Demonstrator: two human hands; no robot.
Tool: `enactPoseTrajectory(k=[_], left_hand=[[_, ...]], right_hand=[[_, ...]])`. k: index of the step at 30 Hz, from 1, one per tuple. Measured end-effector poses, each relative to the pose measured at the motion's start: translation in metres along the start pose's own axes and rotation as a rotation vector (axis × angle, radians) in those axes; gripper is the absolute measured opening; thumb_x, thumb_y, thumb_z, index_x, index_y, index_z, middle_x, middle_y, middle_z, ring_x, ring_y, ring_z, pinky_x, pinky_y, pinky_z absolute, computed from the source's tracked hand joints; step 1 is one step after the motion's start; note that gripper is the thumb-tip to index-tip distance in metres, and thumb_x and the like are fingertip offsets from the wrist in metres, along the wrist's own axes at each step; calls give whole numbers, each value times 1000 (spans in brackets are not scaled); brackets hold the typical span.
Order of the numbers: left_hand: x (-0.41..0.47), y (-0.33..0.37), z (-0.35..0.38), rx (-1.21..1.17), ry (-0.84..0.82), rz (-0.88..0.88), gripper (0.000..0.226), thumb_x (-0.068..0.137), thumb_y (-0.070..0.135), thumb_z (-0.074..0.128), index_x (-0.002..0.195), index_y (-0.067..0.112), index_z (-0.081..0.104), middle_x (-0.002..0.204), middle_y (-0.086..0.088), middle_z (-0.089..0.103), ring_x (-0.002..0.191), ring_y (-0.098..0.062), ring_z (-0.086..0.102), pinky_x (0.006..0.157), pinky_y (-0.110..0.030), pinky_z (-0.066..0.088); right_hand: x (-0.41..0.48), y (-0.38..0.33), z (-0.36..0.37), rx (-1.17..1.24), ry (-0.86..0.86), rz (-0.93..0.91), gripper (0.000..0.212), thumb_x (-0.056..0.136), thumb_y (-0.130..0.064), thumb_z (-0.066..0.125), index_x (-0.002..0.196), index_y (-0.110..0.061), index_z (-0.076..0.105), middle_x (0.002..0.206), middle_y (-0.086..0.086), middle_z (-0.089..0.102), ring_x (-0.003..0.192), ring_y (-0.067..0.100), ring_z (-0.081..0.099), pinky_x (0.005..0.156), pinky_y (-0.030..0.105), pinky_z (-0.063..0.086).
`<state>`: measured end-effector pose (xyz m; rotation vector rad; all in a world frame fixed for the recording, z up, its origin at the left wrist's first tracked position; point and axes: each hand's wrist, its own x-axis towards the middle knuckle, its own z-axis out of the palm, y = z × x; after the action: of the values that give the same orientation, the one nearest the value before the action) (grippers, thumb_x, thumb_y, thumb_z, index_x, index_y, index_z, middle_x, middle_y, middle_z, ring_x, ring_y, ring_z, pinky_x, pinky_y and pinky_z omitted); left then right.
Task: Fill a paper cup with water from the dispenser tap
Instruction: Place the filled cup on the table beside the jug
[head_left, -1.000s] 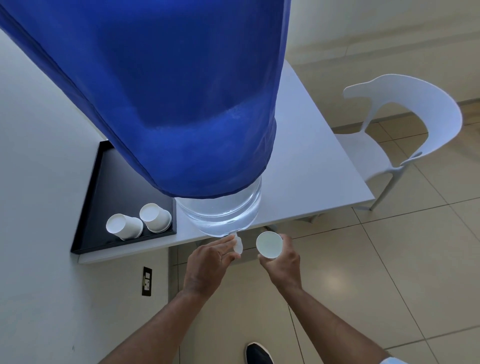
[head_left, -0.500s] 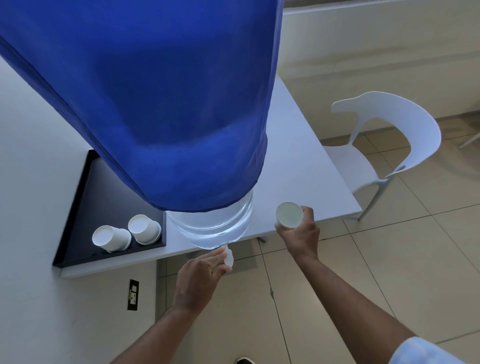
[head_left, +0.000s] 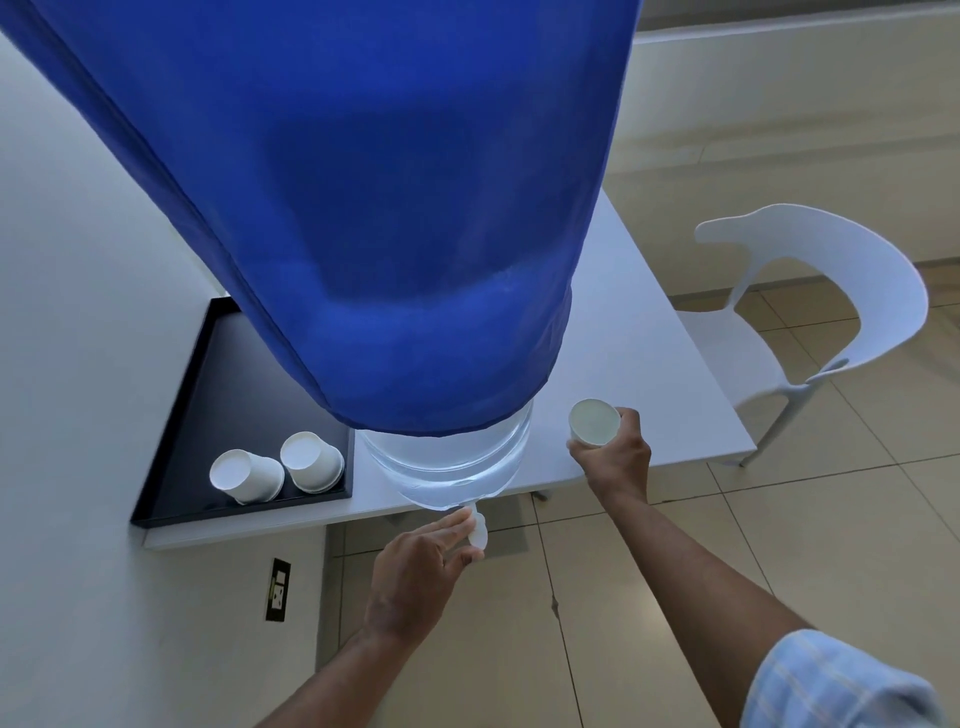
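Observation:
A large water jar under a blue cloth cover stands at the front edge of a white table. Its small white tap juts out below the jar. My left hand has its fingers pinched on the tap. My right hand holds a white paper cup upright over the table, to the right of the jar and well away from the tap. The cup's inside looks pale; I cannot tell how much water is in it.
A black tray at the table's left carries two stacks of paper cups lying on their sides. A white chair stands right of the table. A wall socket sits low on the left wall. Tiled floor lies below.
My right hand has carried the cup up and to the right, from beside the tap to above the table. My left hand has stayed on the tap.

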<state>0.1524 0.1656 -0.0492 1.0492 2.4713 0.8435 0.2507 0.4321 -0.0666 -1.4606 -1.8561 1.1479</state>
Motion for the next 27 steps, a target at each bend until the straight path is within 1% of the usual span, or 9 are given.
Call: enactPoseTrajectory(k=[6,11,14,16,18,20,22,24,27], left_hand=[[0,-6,2,-8,-11,15,42,90,46,79,131,46,70,138,38,60,130,16,55,108,-22,53],[0,-6,3,11,8,26,42,90,46,79,131,47,70,137,39,59,131,17,54,106,-17,51],[0,-4,1,24,6,32,42,91,45,79,132,45,70,138,39,59,131,15,54,104,-13,47],[0,0,0,39,3,28,43,91,43,79,133,44,70,139,37,59,132,13,55,103,-15,48],[1,6,-4,54,-8,11,42,92,41,78,133,43,70,141,33,61,133,7,58,105,-21,52],[2,14,-10,90,-30,-3,42,93,39,75,134,42,70,144,29,61,134,1,59,104,-26,54],[4,20,-16,126,-72,-5,44,92,37,73,136,39,69,143,23,66,135,-5,60,104,-28,53],[3,24,-21,182,-115,15,47,91,33,73,138,34,68,135,12,74,129,-15,65,101,-31,54],[0,33,-29,256,-130,38,59,92,29,76,148,24,60,131,-6,76,125,-25,65,106,-38,53]], right_hand=[[3,1,7,-21,-38,-12,63,75,-16,88,124,-11,50,101,5,61,93,28,59,78,33,49],[5,2,11,-8,-53,10,65,76,-16,86,130,-14,49,104,4,62,96,29,60,79,32,47],[5,5,9,-17,-93,25,81,76,-19,84,145,-21,42,114,3,60,102,26,57,84,31,46],[5,8,5,-52,-131,42,98,76,-20,85,157,-24,30,123,7,59,108,28,56,88,33,46],[3,8,0,-86,-156,52,112,75,-19,86,163,-23,17,131,13,60,117,34,59,93,36,48],[-4,5,-5,-104,-170,56,116,75,-15,86,164,-19,11,136,13,61,125,37,57,98,37,47],[-12,4,-11,-134,-172,51,114,76,-14,86,163,-16,13,142,13,61,131,40,55,101,38,46],[-24,2,-18,-168,-178,53,112,75,-19,89,160,-14,17,148,20,56,134,41,54,104,41,47],[-44,-3,-29,-232,-175,51,105,76,-31,91,156,-7,27,144,27,55,131,43,55,101,45,49]])
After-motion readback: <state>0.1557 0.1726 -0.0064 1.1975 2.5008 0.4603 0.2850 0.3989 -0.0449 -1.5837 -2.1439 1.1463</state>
